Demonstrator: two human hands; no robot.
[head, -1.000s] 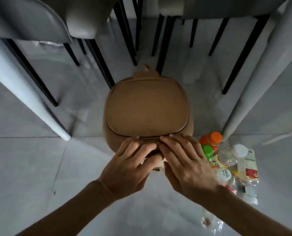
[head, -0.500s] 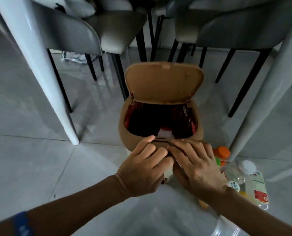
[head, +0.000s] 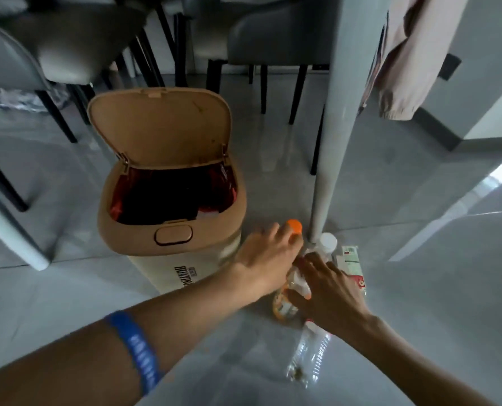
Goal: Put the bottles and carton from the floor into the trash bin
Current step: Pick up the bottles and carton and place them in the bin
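The tan trash bin [head: 144, 238] stands on the floor with its lid [head: 158, 127] flipped up, and a dark red bag lines the inside. Right of it is a cluster of bottles. My left hand [head: 268, 253] wraps the neck of the orange-capped bottle [head: 294, 225], whose orange-labelled body shows lower down. My right hand [head: 328, 291] hovers with fingers spread over the cluster and hides part of it. Behind it are a white-capped bottle [head: 327, 239] and a carton [head: 350, 257]. A clear empty bottle [head: 309, 358] lies nearer to me.
A white table leg [head: 328, 159] comes down just behind the bottles. Another white table leg [head: 9, 230] is at the left. Grey chairs with black legs [head: 293, 92] stand behind the bin. A pink garment [head: 405, 60] hangs at the upper right.
The bin's lid has swung fully up. Both hands left the bin's front edge and moved right to the bottles, the left closing on the orange-capped one. The view shifted right.
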